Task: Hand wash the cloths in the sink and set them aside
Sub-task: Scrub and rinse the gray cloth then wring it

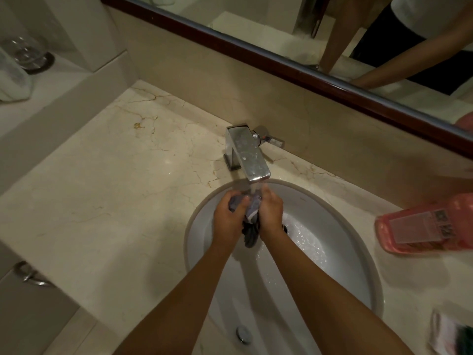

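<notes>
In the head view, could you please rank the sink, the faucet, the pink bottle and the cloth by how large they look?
1. sink
2. pink bottle, cut off at the right edge, so its full size is unsure
3. faucet
4. cloth, bunched up and partly hidden by both hands

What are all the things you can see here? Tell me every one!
cloth: one, grey-blue, bunched between both hands under the running water
faucet: one, silver, behind the sink, water flowing
sink: one, white, oval, set in the counter
counter: one, cream marble, around the sink
bottle: one, pink, lying on the counter right of the sink
glass: one, clear, on the ledge at far left
mirror: one, dark wood frame, along the back wall
packet: one, pale, counter at lower right
left hand: one, grips the cloth
right hand: one, grips the cloth
</notes>
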`<state>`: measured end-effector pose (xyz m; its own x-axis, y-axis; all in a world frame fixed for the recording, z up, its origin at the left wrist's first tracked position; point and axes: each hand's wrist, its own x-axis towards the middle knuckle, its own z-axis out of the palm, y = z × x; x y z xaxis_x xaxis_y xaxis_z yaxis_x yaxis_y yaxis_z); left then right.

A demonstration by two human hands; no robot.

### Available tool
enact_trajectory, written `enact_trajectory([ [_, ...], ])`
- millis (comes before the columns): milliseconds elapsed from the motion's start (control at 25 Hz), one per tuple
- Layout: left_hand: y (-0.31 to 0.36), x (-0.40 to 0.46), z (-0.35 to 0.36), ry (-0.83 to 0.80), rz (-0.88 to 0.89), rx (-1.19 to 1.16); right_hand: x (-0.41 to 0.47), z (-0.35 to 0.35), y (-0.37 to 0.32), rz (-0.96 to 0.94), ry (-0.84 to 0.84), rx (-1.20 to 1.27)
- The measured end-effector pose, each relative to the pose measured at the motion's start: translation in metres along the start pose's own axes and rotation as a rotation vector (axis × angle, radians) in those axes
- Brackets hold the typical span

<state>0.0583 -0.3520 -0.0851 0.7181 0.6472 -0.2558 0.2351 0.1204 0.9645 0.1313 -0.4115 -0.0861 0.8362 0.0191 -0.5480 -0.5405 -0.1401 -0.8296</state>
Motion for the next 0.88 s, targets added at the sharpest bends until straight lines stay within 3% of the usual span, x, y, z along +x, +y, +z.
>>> enact_trajectory([
  [120, 0.003, 0.006, 0.004, 0.184, 0.003, 0.042, -0.011, -0.003, 0.009, 0.019, -0.218, 0.188],
  [240, 0.005, 0.008, 0.009, 0.216, -0.036, 0.002, -0.018, -0.008, 0.024, -0.233, -0.298, 0.013],
  [440, 0.008, -0.001, 0.012, 0.097, -0.087, -0.029, -0.008, -0.008, 0.018, -0.304, -0.176, -0.059],
  [680, 0.004, -0.003, 0.000, -0.089, -0.031, 0.095, 0.000, -0.003, 0.016, -0.163, 0.014, -0.128],
  [880, -0.003, 0.002, 0.002, 0.035, -0.125, -0.004, -0.001, -0.002, 0.018, 0.032, 0.068, -0.069],
])
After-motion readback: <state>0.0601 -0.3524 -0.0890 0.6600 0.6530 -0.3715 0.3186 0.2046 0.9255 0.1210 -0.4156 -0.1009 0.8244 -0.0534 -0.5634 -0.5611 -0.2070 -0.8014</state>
